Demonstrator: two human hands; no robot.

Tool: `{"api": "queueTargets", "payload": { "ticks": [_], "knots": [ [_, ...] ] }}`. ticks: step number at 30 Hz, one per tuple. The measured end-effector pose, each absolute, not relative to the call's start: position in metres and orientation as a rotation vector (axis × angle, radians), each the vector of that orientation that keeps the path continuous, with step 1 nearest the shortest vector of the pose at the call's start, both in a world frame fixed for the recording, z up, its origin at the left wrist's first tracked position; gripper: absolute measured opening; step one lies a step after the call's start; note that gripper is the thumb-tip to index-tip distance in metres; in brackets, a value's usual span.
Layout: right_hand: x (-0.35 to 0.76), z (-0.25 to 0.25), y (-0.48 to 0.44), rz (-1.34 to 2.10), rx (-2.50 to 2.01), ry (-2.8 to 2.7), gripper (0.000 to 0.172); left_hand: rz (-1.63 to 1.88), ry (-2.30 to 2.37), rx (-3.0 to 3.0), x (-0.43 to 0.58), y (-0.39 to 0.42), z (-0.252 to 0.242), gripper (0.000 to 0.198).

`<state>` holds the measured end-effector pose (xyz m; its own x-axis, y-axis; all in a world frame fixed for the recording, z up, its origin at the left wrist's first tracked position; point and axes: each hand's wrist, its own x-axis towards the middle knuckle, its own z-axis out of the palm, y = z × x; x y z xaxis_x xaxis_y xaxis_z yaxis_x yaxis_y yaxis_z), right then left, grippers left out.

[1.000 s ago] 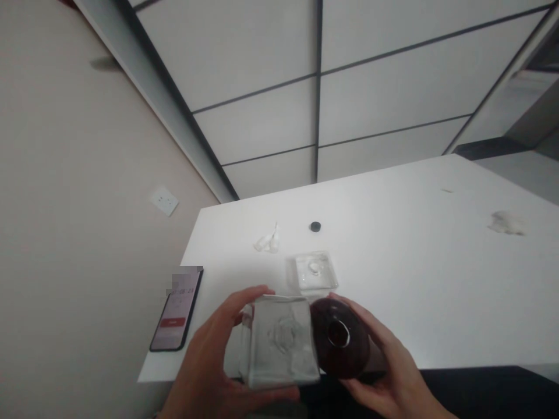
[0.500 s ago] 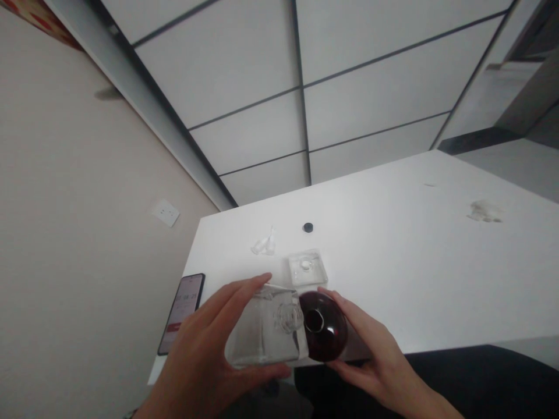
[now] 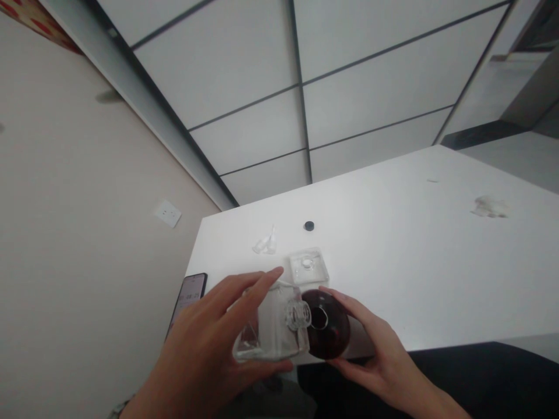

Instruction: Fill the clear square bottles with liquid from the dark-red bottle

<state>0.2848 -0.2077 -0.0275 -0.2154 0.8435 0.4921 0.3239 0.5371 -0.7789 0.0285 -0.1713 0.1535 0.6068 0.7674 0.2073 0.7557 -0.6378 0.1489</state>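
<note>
My left hand is wrapped round a clear square glass bottle, tilted so that its threaded neck points right. That neck is up against the open mouth of a dark red-brown round bottle; whether they touch I cannot tell. My right hand grips the round bottle from its right side, thumb below and fingers above. Just beyond the bottles lies a clear square glass piece with a round knob in its middle. A small dark cap sits farther back on the white table.
Small clear plastic pieces lie left of the cap. A phone rests at the table's left edge beside the wall. Toward the right are a greyish smudge-like patch and a small pale strip. White panels stand behind the table.
My left hand has tipped the clear bottle further to the right, so its neck now points more toward the round bottle's mouth. Both hands have shifted slightly right.
</note>
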Motion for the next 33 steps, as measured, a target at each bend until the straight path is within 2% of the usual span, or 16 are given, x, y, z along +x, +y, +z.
{"api": "queueTargets", "payload": {
  "ticks": [10,22,33],
  "knots": [
    [0.286,-0.027,-0.207,0.673,-0.976,-1.789,0.082,0.318,1.316,2.809,0.028,-0.172,0.159,0.093],
    [0.285,-0.023,-0.206,0.647,-0.966,-1.787,0.081,0.256,1.272,2.88,0.034,-0.169,0.168,0.089],
    [0.285,-0.023,-0.207,0.64,-0.981,-1.774,0.076,0.147,1.244,2.938,0.034,-0.168,0.172,0.097]
  ]
}}
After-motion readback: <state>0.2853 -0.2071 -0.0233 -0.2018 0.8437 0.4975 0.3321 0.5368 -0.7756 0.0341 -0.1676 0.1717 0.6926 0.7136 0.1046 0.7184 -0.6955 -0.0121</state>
